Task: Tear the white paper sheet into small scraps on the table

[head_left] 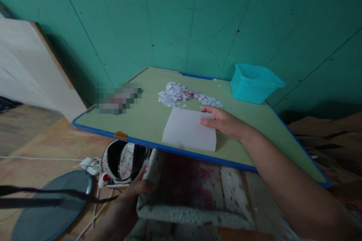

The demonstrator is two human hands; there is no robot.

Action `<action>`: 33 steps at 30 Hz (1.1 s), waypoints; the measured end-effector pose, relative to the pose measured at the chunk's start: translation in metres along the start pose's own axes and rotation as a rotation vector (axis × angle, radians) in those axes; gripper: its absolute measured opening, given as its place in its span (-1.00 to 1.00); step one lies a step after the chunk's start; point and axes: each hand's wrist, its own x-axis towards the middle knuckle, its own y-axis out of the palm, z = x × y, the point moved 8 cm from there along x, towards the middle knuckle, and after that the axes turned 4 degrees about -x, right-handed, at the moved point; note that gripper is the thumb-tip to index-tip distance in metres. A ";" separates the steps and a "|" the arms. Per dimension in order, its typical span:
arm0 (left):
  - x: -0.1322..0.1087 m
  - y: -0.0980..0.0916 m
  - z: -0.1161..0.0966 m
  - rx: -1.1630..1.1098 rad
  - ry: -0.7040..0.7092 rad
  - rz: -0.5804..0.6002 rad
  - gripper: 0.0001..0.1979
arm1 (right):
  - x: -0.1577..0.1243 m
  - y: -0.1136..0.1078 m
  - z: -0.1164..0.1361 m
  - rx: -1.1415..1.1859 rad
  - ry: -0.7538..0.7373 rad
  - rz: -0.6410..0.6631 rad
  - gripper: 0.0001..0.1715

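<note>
A white, flat-topped slab lies at the near edge of the pale green table; I cannot tell if it is a pad or a box. My right hand grips its far right corner, thumb on top and fingers curled along the back edge. Just beyond is a heap of small paper scraps, mostly white with some pink. Below the tabletop, my left hand is closed around the left rim of a shallow, speckled whitish tray with dark red stains inside. Its fingertips are partly hidden.
A turquoise plastic bin stands at the table's back right. On the left lies a pixelated item. Blue tape edges the table. A dotted round bag, white cables and a grey disc are lower left.
</note>
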 end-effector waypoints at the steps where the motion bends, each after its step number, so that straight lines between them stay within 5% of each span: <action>1: 0.000 0.002 0.000 -0.002 -0.009 0.011 -0.37 | 0.000 0.000 0.001 -0.010 -0.001 0.000 -0.74; 12: 0.005 0.013 -0.001 -0.013 0.014 0.087 -0.41 | -0.009 0.005 0.006 0.015 0.039 0.081 -0.73; 19: 0.007 0.011 0.001 0.040 -0.009 0.113 -0.44 | 0.000 -0.060 0.005 0.101 -0.087 -0.453 -0.75; 21: 0.008 0.009 0.002 0.050 -0.024 0.107 -0.42 | 0.002 -0.071 0.000 0.053 -0.088 -0.503 -0.75; 27: 0.004 0.005 0.001 0.047 -0.023 0.077 -0.41 | 0.006 -0.066 -0.010 -0.109 -0.046 -0.426 -0.78; 33: 0.000 0.007 0.000 -0.021 -0.032 0.117 -0.37 | 0.007 -0.036 -0.010 0.088 0.029 -0.171 -0.72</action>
